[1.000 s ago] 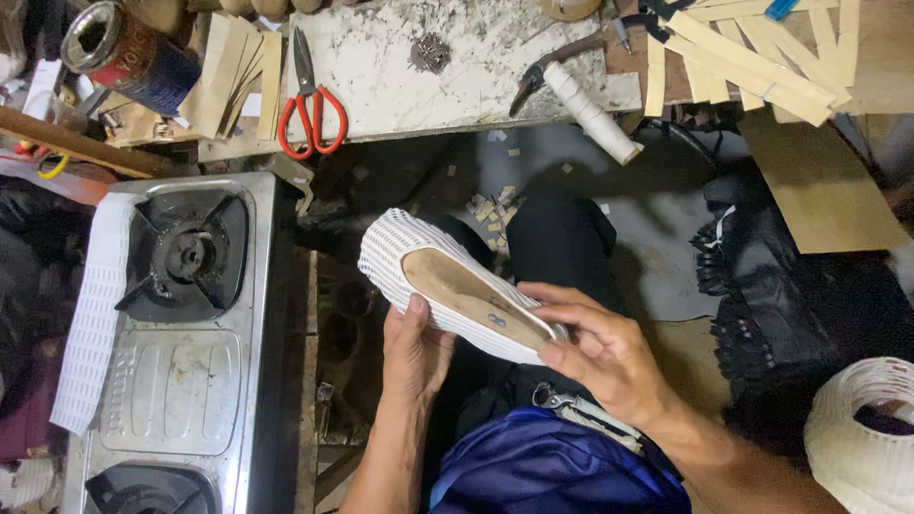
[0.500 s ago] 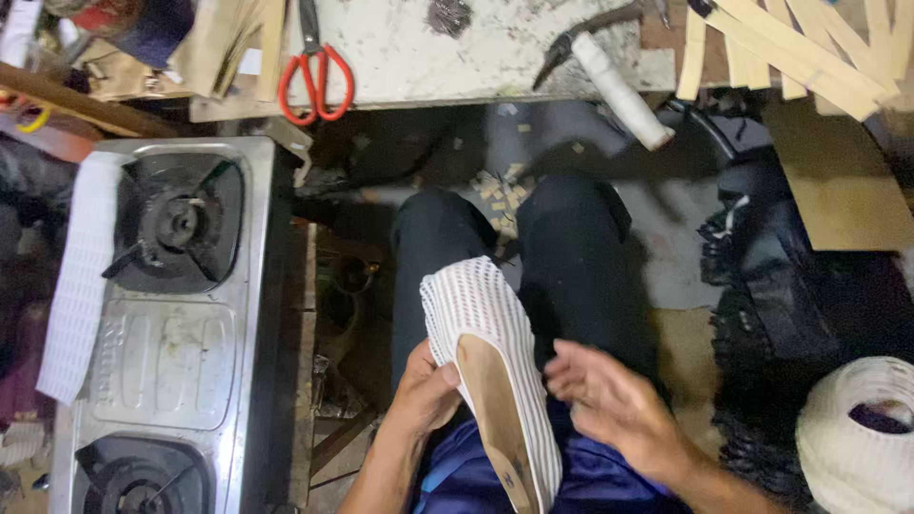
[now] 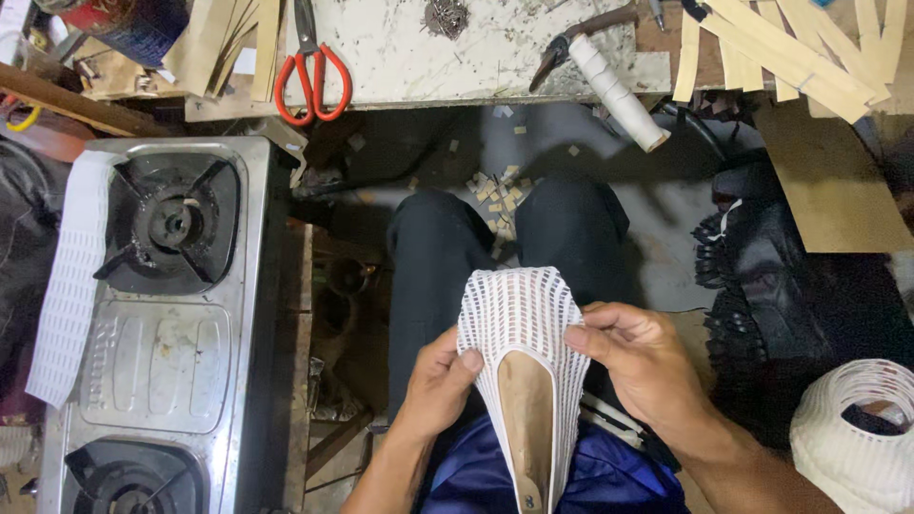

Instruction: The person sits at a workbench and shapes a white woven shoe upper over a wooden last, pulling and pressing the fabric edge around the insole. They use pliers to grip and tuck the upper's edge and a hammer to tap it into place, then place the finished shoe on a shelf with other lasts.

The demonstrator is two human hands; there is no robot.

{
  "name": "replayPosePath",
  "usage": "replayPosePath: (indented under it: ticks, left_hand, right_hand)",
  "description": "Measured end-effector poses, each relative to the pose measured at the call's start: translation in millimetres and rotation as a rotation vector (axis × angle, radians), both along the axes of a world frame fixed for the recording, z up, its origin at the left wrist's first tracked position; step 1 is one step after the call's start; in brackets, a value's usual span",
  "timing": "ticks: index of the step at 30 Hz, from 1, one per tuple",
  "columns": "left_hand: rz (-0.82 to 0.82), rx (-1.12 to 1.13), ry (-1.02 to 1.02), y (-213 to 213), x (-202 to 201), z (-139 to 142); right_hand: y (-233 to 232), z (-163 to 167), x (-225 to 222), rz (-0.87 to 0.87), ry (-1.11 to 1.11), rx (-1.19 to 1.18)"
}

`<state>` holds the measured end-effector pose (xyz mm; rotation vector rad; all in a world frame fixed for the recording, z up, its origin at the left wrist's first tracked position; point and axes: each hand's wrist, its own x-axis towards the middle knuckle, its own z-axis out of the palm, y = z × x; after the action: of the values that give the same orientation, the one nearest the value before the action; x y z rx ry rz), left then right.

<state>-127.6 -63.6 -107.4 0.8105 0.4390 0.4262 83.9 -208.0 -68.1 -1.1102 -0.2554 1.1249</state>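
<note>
A shoe form covered with a white mesh upper (image 3: 519, 309) rests sole-up over my lap, toe pointing away from me. Its tan insole (image 3: 526, 414) shows down the middle. My left hand (image 3: 436, 381) grips the left side, thumb pressing the mesh edge near the insole. My right hand (image 3: 636, 357) holds the right side, fingers pinching the mesh over the toe area. My dark trousers (image 3: 428, 266) and a blue cloth (image 3: 476, 481) lie beneath.
A steel gas stove (image 3: 162, 314) stands at left with a white mesh strip (image 3: 67, 286) on its edge. Red scissors (image 3: 312, 71), pliers (image 3: 581, 33), a white roll (image 3: 619, 90) and tan strips (image 3: 781, 48) lie on the bench. Another white mesh piece (image 3: 852, 433) sits at right.
The shoe has turned from lying crosswise to pointing toe away from me. Both hands have shifted up to grip the mesh at the toe sides.
</note>
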Motion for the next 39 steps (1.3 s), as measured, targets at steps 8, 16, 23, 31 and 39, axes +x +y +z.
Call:
replayPosePath:
  ticks: [8,16,23,31,39]
  left_hand:
    - [0.285,-0.045,0.033,-2.7,3.4,-8.1]
    - [0.244,-0.237,-0.08,-6.0,5.7,-16.3]
    - [-0.109,-0.511,-0.3,3.6,15.7,-25.6]
    - [-0.527,-0.717,-0.551,-23.3,45.4,-11.6]
    - [0.035,-0.314,-0.186,7.2,48.2,-2.9]
  right_hand:
    - [-8.7,-32.7,9.3,-0.003,0.097,0.02]
    - [-6.0,-49.5,14.0,0.104,0.226,0.16]
    - [9.6,-53.7,20.4,0.265,0.316,0.297]
    - [20.4,-52.9,20.8,0.41,0.547,0.394]
    - [3.5,-30.2,17.9,0.111,-0.28,-0.228]
